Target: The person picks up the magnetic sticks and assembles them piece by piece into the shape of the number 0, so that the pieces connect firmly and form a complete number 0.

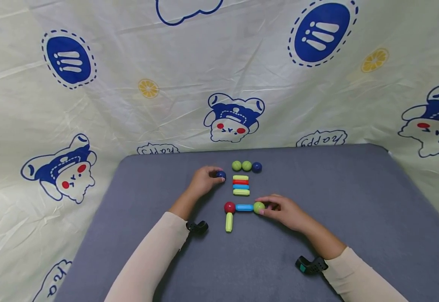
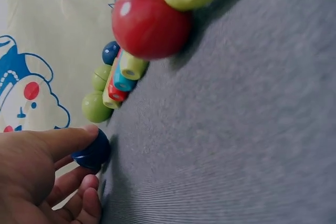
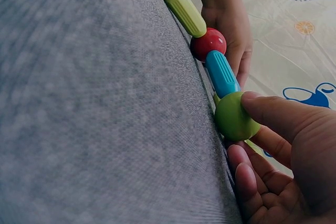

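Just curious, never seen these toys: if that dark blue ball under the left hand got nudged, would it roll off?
Probably yes. The dark blue ball looks round, smooth and glossy, so it should roll easily; the left hand has thumb and fingers around it. The grey mat looks slightly fuzzy, which may slow it. It seems small and hard, likely light.

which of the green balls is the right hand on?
The green ball at the end of the blue stick, pinched by the right hand. The other two green balls sit untouched in the far row.
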`<state>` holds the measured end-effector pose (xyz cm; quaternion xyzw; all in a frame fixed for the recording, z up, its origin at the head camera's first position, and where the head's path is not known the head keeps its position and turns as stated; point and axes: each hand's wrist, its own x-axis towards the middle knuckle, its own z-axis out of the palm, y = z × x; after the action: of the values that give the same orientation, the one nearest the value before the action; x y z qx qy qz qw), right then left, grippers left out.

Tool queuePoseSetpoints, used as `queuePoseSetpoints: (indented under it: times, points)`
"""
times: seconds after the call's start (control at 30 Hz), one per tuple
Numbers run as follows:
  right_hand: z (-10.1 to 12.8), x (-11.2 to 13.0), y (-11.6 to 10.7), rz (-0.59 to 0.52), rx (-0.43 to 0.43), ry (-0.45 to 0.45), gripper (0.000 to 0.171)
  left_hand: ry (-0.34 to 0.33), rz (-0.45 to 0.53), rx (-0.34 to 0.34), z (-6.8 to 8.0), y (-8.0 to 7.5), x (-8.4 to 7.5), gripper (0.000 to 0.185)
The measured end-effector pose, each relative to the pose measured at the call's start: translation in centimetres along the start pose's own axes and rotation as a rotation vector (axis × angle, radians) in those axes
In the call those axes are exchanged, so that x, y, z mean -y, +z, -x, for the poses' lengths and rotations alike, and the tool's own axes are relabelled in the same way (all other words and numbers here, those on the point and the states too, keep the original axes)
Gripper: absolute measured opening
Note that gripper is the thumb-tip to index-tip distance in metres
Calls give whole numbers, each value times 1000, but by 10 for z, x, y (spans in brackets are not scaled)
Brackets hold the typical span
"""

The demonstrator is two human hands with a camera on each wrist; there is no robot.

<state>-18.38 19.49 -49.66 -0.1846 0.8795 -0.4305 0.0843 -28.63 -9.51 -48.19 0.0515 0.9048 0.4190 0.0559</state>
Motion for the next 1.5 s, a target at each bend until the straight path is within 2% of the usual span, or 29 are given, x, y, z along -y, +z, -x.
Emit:
queuePoseSetpoints:
  times: [0.17,0.57,0.8,1.17,1.5]
  points:
    - [0,0,0,8,-1,1,35,20,-32,7,11,0,3,30]
    - [0,1,-1,14,5,8,35,93,-25,10,43,-5,15,27]
    - [0,0,-1,8,2,6,35,97,-40,30,63,-8,13,27]
    - [0,-1,-1,27,0,18,35,100,-34,65,83,-8,20,30]
    - [0,1,0,23,6,31,35,159,-19,124,100,-12,19,29]
